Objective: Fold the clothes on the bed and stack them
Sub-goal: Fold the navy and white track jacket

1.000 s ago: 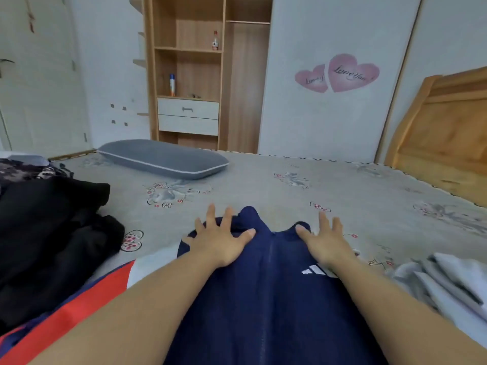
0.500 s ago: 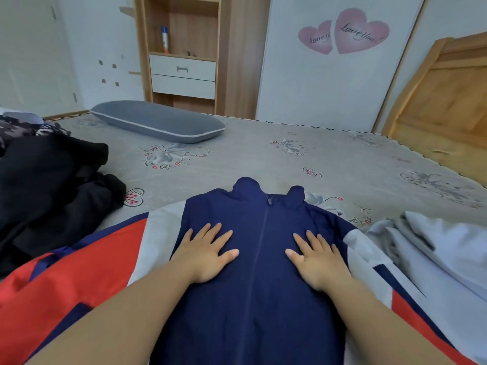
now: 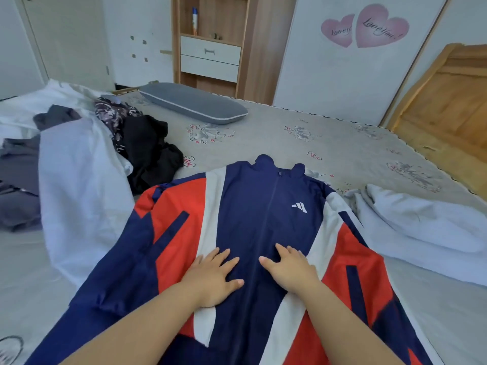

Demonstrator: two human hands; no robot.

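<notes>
Both hands have slid down the jacket (image 3: 266,227) since the earlier frames: a second ago they were pressing near the collar, and now they lie low on the chest, one on each side of the zipper. More of the garment shows now, with both sleeves spread out to the sides.

The left hand (image 3: 214,277) lies flat on the navy front panel, at the edge of the white stripe, with its fingers straight and a little apart. The right hand (image 3: 292,270) lies flat on the other side of the zipper, its fingers also straight and slightly spread. Neither hand grips the cloth; they only press and smooth it.

The jacket lies front up on the bed (image 3: 276,138), collar pointing away from the person and zipper closed. It looks smooth and ready, but I see no fold in it yet.

As I judge it, the task is at an early stage. To the left there is a loose heap: a white garment (image 3: 76,185), a grey one (image 3: 18,185), a patterned one (image 3: 113,119) and a black one (image 3: 150,151), all unfolded. To the right lies a pale bundle (image 3: 421,222), touching the jacket's sleeve; I cannot tell if it is folded clothes or bedding. No clear stack shows anywhere. So the smoothing of one piece seems almost done, while its folding, the other pieces and the stacking are all left. A pillow (image 3: 195,102) lies at the far side.
</notes>
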